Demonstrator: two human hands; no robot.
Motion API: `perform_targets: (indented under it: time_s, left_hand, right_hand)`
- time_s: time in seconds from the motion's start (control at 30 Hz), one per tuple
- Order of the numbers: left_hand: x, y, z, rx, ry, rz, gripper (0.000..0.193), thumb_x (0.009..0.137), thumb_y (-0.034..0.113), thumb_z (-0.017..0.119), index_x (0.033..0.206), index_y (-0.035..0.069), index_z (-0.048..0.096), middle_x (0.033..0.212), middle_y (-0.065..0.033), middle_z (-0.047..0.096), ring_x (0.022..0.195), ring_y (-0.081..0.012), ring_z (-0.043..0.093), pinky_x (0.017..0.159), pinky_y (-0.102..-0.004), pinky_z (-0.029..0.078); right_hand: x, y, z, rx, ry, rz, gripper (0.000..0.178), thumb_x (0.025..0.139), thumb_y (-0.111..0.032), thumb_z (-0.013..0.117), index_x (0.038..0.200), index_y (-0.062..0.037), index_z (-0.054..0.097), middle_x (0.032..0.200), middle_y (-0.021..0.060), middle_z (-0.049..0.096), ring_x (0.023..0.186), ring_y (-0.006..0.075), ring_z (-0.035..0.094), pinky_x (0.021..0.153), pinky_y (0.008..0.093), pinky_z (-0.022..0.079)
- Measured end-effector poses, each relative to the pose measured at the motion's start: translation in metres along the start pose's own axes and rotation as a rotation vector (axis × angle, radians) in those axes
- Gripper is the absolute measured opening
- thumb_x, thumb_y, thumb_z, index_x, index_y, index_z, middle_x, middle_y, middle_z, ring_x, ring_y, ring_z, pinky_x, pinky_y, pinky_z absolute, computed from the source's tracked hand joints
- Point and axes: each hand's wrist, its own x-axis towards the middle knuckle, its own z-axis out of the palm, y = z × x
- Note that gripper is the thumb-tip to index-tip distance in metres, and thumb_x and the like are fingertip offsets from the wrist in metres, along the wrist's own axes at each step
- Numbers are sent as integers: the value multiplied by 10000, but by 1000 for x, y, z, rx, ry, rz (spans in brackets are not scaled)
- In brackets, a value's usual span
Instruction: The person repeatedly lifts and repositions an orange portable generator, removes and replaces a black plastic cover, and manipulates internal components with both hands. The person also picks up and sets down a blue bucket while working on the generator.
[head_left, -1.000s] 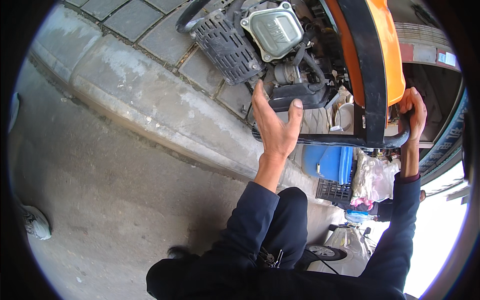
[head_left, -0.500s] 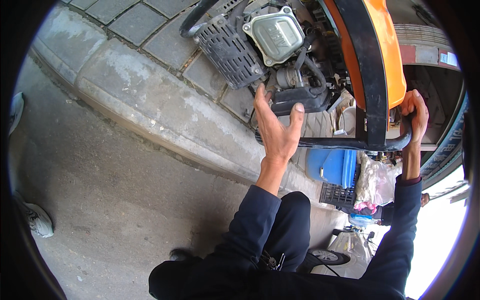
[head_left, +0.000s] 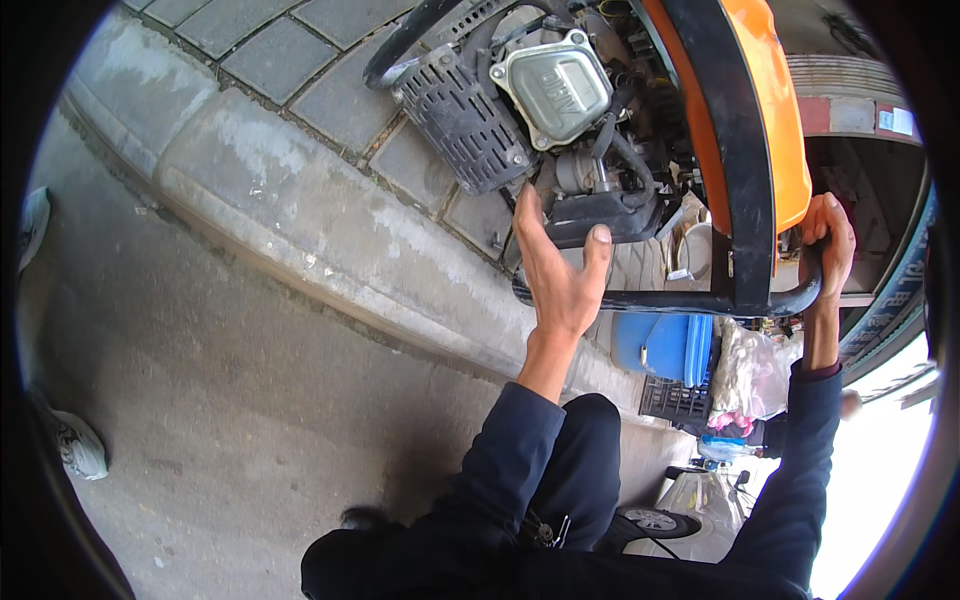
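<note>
A portable generator [head_left: 557, 90] fills the upper middle, with an orange fuel tank [head_left: 768, 120] and a black tubular frame [head_left: 690, 302]. On its engine side show a silver valve cover [head_left: 555, 88], a slotted dark muffler guard [head_left: 468, 122] and a black housing [head_left: 600, 218]. My left hand [head_left: 562, 283] is open beside that housing, thumb and fingers stretched apart; whether its fingertips touch anything I cannot tell. At the right, my right hand [head_left: 832, 248] is closed round the bent corner of the frame, under the tank.
The generator is over grey paving [head_left: 280, 58], with a concrete kerb [head_left: 270, 200] running diagonally below. A blue bucket [head_left: 660, 345], a black crate [head_left: 680, 398] and a plastic bag [head_left: 755, 375] stand beyond the frame. Another person's shoe [head_left: 78, 445] is at far left. A car [head_left: 690, 510] stands lower right.
The generator and both hands sit slightly lower in the picture, as does the background. My hands' grip and pose look the same.
</note>
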Motion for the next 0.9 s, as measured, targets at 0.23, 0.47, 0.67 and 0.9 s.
perform_targets:
  time_s: [0.23,0.47,0.67,0.9]
  left_hand:
    - [0,2,0,-26,10,-27,947,947,411,702,1544,-115,188,1530,-321,289,1436,-453,349,1217,-516,291]
    - [-1,2,2,-22,26,-23,952,946,470,692,1545,-101,221,1538,-314,302,1464,-438,337,1212,-502,283]
    - [0,5,1,-11,20,-36,960,948,485,687,1543,-106,219,1523,-331,311,1449,-461,361,1211,-512,285]
    - [-3,11,2,-37,9,-60,915,977,496,642,1551,-89,236,1563,-306,296,1491,-417,304,1215,-502,244]
  right_hand:
    - [0,-4,6,0,-1,-12,409,1027,-232,564,662,-85,454,625,26,412,631,133,381,642,317,322]
    - [-2,-5,6,-41,29,9,406,1026,-244,571,676,-82,443,634,25,418,628,121,391,637,300,320]
    - [-1,-4,4,-76,56,3,421,1034,-262,559,672,-68,462,649,34,455,629,111,416,644,290,325]
    - [-3,-3,3,-23,47,45,430,1032,-282,569,669,-72,472,637,25,469,605,102,413,621,280,321]
